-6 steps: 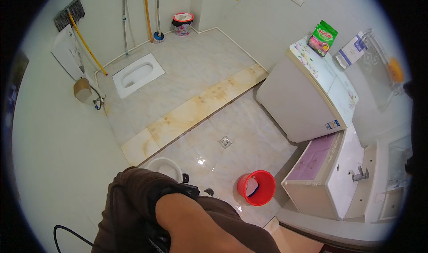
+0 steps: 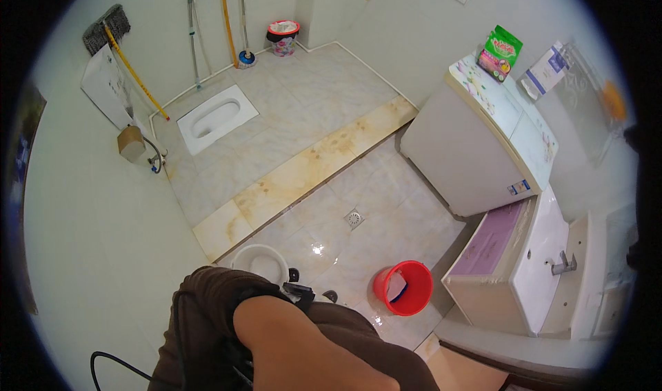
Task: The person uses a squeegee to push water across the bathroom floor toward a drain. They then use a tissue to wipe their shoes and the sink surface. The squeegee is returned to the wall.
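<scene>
Both hands are left out of frame; grip cannot be told. One bare forearm [image 2: 314, 343] is bent, brown fabric sleeve [image 2: 196, 315] pushed up. Round white basin [image 2: 277, 258] is part-hidden by the sleeve; round red plastic bucket [image 2: 418, 296], pale cloth [image 2: 396, 285] inside, is farther right. View slightly shifted; nothing seen moved or lifted.

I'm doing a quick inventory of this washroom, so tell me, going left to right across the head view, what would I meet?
Yellow pole, white squat toilet, red-rimmed bin, floor drain, red bucket, green packet, faucet.
</scene>
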A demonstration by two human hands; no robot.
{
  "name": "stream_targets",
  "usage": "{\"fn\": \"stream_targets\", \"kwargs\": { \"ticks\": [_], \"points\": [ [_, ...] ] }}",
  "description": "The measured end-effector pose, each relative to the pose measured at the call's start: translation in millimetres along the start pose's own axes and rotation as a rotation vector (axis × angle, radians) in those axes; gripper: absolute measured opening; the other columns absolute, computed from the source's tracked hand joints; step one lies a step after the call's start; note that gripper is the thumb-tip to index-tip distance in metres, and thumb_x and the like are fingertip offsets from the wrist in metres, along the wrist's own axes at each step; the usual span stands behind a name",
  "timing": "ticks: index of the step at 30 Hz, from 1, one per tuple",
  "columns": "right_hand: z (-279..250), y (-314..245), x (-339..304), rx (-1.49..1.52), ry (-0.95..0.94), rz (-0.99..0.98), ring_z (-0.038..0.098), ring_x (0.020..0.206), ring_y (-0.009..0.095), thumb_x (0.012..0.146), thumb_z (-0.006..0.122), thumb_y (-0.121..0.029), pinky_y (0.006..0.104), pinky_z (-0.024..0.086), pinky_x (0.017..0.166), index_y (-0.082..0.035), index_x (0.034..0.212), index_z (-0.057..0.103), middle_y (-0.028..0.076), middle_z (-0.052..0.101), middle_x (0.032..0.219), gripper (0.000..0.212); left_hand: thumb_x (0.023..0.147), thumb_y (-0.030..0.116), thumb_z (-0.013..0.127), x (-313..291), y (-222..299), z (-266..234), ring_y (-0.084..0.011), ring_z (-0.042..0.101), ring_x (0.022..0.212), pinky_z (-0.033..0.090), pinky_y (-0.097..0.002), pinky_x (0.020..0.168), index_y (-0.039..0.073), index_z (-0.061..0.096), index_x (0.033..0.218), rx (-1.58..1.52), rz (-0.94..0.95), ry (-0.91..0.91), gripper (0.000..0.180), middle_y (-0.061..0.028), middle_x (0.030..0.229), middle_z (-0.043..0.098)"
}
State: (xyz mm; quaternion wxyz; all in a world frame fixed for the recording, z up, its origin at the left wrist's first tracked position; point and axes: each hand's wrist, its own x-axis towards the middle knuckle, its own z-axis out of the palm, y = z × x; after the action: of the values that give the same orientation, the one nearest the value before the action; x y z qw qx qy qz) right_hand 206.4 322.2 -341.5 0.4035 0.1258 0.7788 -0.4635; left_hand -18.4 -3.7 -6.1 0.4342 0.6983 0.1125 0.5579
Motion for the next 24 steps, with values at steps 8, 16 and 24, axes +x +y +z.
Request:
{"fn": "stream_targets", "kwargs": {
  "ticks": [8, 16, 24],
  "points": [
    [15.3, 27.0, -4.2, 0.272, 0.109, 0.229, 0.052, 0.084, 0.031, 0.083, 0.048, -0.029, 0.037, 0.041, 0.073, -0.002, 0.086, 0.054, 0.019, 0.056, 0.083, 0.027, 0.09, 0.025, 0.052, -75.4, -46.4, 7.9, -0.0116, 0.05, 0.038, 0.043, -0.0225, 0.041, 0.009, 0.041, 0.087, -0.204, 0.465, 1.122, 0.019, -0.0068, 0.063, 0.061],
    [3.8, 29.5, 17.2, 0.245, 0.044, 0.241, 0.055, 0.078, 0.024, 0.072, 0.058, -0.024, 0.0361, 0.043, 0.068, -0.003, 0.087, 0.059, 0.016, 0.06, 0.08, 0.026, 0.093, 0.029, 0.041, -100.8, -75.9, 0.8, -0.0119, 0.049, 0.035, 0.046, -0.0242, 0.044, 0.009, 0.039, 0.091, -0.398, 0.693, 1.134, 0.02, -0.0053, 0.058, 0.058],
    [-11.8, 47.2, 32.2, 0.1, -0.142, 0.124, 0.058, 0.072, 0.018, 0.061, 0.069, -0.02, 0.0351, 0.046, 0.062, -0.004, 0.088, 0.064, 0.013, 0.064, 0.078, 0.032, 0.094, 0.033, 0.039, -93.2, -89.4, -3.3, -0.012, 0.043, 0.032, 0.044, -0.0254, 0.039, 0.008, 0.039, 0.089, -0.432, 0.75, 1.134, 0.026, -0.0028, 0.051, 0.053]
  ]
}}
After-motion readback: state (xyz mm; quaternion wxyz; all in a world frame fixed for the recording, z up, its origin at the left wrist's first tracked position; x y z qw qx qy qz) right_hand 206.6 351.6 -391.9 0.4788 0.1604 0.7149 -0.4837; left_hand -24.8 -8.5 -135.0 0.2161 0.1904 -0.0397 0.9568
